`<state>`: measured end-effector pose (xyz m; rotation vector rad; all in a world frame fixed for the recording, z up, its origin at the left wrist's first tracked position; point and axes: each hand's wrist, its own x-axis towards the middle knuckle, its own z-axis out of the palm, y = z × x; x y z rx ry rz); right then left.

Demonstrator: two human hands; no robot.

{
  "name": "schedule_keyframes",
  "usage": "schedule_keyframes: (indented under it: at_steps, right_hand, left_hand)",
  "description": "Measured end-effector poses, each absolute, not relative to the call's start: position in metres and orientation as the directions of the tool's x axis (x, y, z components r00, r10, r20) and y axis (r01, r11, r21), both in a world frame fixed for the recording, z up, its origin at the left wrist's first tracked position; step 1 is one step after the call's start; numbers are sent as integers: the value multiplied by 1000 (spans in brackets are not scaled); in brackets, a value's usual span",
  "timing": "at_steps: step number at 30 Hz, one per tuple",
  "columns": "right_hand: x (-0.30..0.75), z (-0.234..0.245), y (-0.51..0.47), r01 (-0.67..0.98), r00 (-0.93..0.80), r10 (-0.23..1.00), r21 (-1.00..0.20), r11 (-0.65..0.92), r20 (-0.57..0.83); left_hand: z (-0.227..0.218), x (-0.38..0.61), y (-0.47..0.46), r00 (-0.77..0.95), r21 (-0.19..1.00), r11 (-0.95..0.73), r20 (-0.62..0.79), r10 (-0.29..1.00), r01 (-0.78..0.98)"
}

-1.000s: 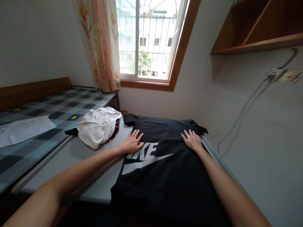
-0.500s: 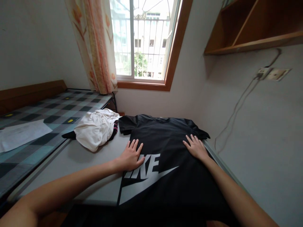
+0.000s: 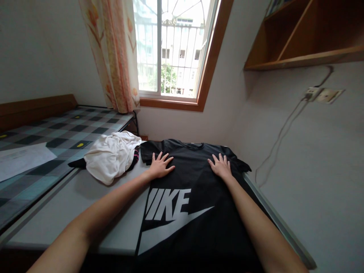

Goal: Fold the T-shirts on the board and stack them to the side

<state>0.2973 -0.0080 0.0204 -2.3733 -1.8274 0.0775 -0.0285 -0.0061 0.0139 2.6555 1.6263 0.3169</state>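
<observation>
A black T-shirt (image 3: 196, 178) with a large white logo is spread out on a pale grey table, its collar toward the window and its lower end toward me. My left hand (image 3: 160, 166) lies flat on the shirt's upper left, below the left sleeve, with fingers spread. On the upper right of the chest rests my right hand (image 3: 221, 167), also flat and fingers apart. Neither hand grips the cloth. The shirt's bottom hem is lost in the dark near my body.
Left of the shirt, a crumpled white garment (image 3: 112, 155) lies over black cloth on the table (image 3: 71, 223). Beyond it stands a bed with a checked mattress (image 3: 99, 125) and papers (image 3: 25, 157). The wall on the right carries a socket (image 3: 314, 93) with a hanging cable and a wooden shelf (image 3: 301, 62).
Both hands have slid away from me up the shirt, toward the collar. My right hand has also shifted left, and the logo's letters under my left hand are now uncovered.
</observation>
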Motion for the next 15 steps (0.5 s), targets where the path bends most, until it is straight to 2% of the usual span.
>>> schedule_keyframes:
  at_steps: [4,15]
  right_hand:
    - [295,12,1,925,345,939,-173,-339,7]
    - [300,9,-6,945,303,952,-144,-293,52]
  left_hand:
    - [8,-30,0,401,138,-421,152,904,897]
    - [5,-31,-3,402,143,-428,182,897,892]
